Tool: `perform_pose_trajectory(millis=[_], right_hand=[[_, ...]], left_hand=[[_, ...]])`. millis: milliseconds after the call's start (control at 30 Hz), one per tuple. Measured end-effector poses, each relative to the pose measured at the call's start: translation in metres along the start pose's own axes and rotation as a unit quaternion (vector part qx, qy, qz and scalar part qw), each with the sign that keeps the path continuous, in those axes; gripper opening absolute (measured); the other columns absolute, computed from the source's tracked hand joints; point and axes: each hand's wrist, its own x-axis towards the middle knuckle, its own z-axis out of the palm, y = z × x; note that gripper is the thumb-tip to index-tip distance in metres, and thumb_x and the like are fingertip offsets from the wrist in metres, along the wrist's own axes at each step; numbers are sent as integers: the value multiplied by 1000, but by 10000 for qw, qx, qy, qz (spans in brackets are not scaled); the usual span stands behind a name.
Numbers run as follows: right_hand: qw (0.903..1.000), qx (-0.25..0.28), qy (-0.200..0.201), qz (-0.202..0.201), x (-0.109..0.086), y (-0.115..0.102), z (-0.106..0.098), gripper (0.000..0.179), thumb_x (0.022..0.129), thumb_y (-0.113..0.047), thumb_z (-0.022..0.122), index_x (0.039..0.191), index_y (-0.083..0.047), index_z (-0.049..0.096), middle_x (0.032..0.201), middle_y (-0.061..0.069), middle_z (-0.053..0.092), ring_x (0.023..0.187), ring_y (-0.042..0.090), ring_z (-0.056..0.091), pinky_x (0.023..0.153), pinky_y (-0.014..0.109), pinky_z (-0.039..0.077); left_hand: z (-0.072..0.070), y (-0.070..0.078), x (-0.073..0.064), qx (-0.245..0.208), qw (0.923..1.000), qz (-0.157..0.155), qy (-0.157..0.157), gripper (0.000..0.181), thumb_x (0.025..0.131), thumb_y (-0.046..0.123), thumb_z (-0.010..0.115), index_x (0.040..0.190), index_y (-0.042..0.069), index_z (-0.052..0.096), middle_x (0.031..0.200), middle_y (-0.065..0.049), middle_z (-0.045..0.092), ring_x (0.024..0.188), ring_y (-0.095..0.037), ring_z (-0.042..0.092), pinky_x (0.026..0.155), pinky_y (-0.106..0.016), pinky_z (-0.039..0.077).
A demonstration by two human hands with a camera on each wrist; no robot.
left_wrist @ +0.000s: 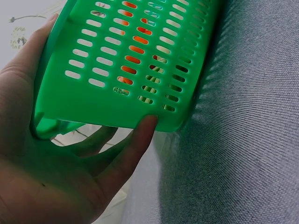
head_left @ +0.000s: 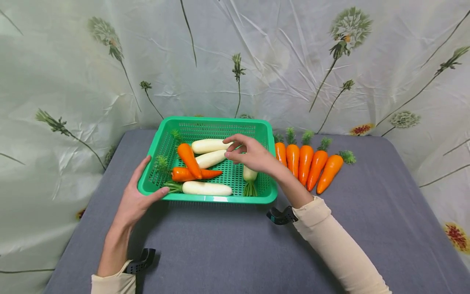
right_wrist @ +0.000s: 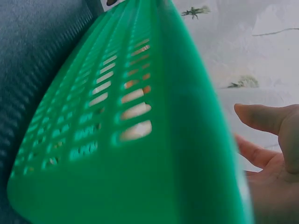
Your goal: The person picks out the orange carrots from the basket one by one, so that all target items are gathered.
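A green plastic basket holds several white radishes with green tops and two carrots, one lying across the other. My left hand grips the basket's near left corner. Its thumb lies at the rim, and in the left wrist view the fingers touch the outer wall. Over the right half of the basket hovers my right hand, fingers loosely bent, with nothing visible in them. Beneath it, one radish is partly hidden, its leaves toward the near rim.
Right of the basket, several carrots lie side by side on the grey tablecloth, tops pointing away. My right forearm partly covers that row. A pale curtain printed with flowers hangs behind the table.
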Motion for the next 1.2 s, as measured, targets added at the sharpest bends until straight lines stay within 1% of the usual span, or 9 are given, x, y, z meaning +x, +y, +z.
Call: perform_pose_trajectory(millis=[133,300,533,667,800,867,933,1067,1200], right_hand=[[9999,64,-111,19,6,-3,9,41,103,-19,66,142,-11,58,126,16,65,111,41,70,97,53,57],[9996,171,-225,-6,16,-6,20,42,103,-17,67,142,-8,57,126,18,65,110,42,69,96,53,58],[9980,407,-464,163,28,-8,34,45,102,-12,67,144,-4,55,127,21,64,112,45,69,95,51,59],[9975,339,-590,204,34,-7,42,47,100,-12,70,144,-5,54,128,21,64,110,39,70,92,45,61],[9973,109,-703,199,37,-5,50,51,98,-14,72,145,-6,55,133,20,63,113,31,70,91,36,59],[9967,10,-780,214,39,-4,54,52,98,-14,73,146,-6,54,134,21,62,115,30,70,91,33,59],[9959,61,-863,281,41,-4,58,55,97,-11,73,147,-4,52,135,23,61,116,30,68,91,35,60],[9942,256,-921,498,45,-5,65,60,94,-6,75,148,-4,50,131,24,60,111,29,67,90,43,62],[9931,381,-884,677,49,-6,71,65,93,-5,77,151,-7,48,126,24,63,101,28,71,88,45,63]], left_hand=[[0,0,0,-18,10000,-3,14,104,90,23,82,165,46,15,160,-20,39,112,-4,52,88,-8,42],[-1,0,0,-58,10000,-44,16,103,91,23,82,165,47,15,159,-19,40,110,-2,53,87,-9,43],[0,-1,0,-103,9999,-5,23,103,91,21,81,166,45,15,157,-18,40,108,-2,54,85,-8,44],[1,-1,0,-143,9999,23,11,102,91,20,81,166,44,16,157,-18,40,106,-1,55,85,-9,45],[1,-1,0,-164,9999,35,4,102,91,20,81,166,44,16,157,-18,40,106,-1,55,85,-9,46],[2,-1,0,-191,9998,37,-3,102,91,20,81,166,44,16,156,-18,41,106,-1,56,85,-9,46],[2,-1,0,-197,9998,42,-5,102,91,20,81,166,44,16,156,-18,41,106,0,56,85,-9,46],[2,-2,0,-188,9998,55,-2,102,91,20,81,166,44,16,155,-17,42,105,1,57,85,-9,46],[2,-2,1,-184,9998,44,0,102,91,20,81,166,44,16,154,-17,43,104,1,57,85,-9,46]])
